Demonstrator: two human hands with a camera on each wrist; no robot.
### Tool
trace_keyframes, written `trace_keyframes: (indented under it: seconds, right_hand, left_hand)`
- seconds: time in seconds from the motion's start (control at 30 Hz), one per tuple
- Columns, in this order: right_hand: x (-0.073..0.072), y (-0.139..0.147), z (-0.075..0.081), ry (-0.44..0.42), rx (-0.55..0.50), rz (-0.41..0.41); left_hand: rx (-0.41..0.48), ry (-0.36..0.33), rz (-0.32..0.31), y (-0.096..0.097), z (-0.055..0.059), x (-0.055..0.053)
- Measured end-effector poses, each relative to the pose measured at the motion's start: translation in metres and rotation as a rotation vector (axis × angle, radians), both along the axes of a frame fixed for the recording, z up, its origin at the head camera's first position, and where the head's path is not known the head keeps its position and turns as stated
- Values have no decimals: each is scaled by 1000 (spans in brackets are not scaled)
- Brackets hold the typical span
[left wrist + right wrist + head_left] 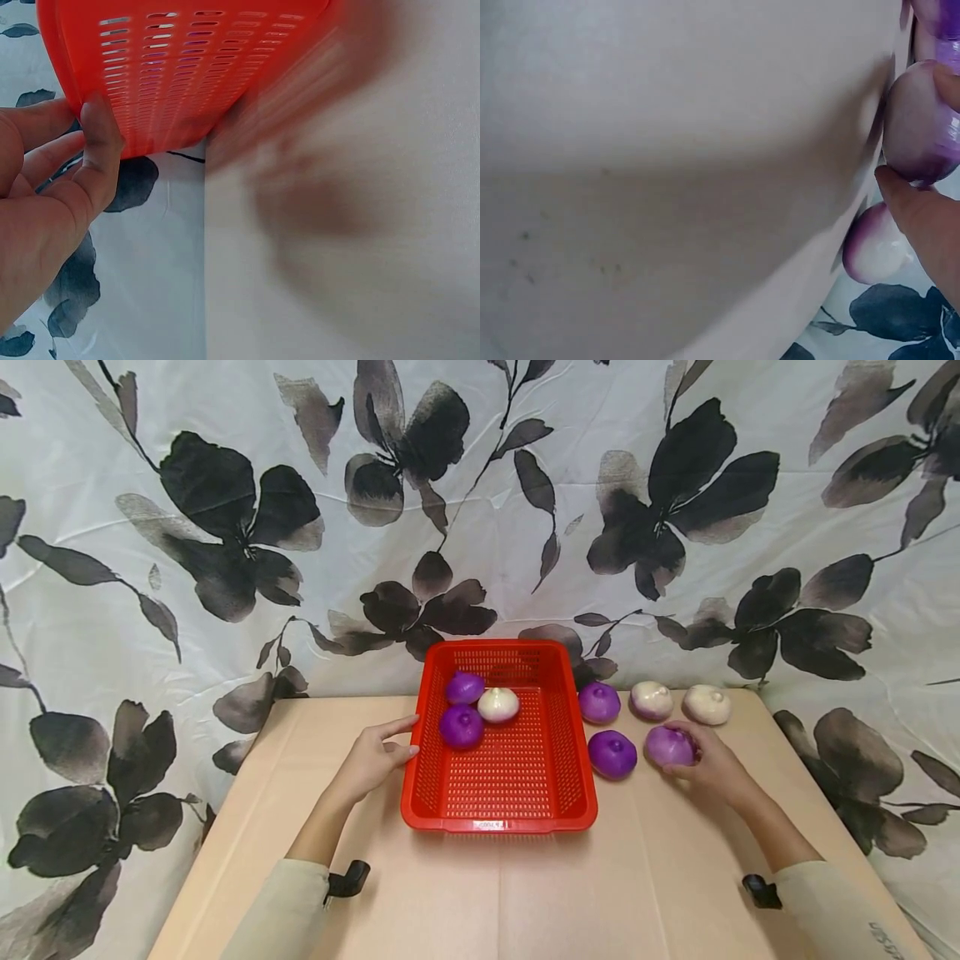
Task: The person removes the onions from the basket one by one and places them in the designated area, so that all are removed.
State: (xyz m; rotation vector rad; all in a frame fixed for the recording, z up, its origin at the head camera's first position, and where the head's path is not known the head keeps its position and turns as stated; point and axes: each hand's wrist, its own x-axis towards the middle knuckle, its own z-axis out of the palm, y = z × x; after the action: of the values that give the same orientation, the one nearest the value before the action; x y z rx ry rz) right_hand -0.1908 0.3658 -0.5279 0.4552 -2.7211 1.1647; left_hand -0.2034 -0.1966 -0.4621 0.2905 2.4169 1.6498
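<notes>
A red plastic basket (pixel 495 824) with perforated walls stands near the table's back edge. Two purple onions (pixel 461 727) and a white onion (pixel 498 704) lie in its far left part. My left hand (pixel 372 762) pinches the basket's left rim; the left wrist view shows the thumb (pixel 99 124) against the outer wall. On the right, my right hand (pixel 708 760) grips a purple onion (pixel 669 746) between thumb and fingers. In the right wrist view this onion (pixel 915 124) partly leaves the frame, with a purple-and-white onion (pixel 874 247) below the fingers.
Right of the basket sit two more purple onions (pixel 612 754) and two white onions (pixel 651 701), in rough rows. Behind the table (pixel 555 893) hangs a floral cloth (pixel 495 552). A black strap-mounted piece shows at each wrist.
</notes>
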Motion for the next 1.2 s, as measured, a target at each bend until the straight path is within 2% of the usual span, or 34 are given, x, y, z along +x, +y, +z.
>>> trace_keyframes:
  seconds: [0.2, 0.4, 1.2]
  right_hand:
    - [2, -3, -5, -53, -5, -26]
    - [4, -6, -4, -117, -7, -39]
    - [10, -9, -2, -160, -23, -78]
  left_hand:
    - [-4, -2, 4, 0, 0, 0]
    - [-20, -2, 6, 0, 1, 1]
    - [-25, 8, 4, 1, 2, 1]
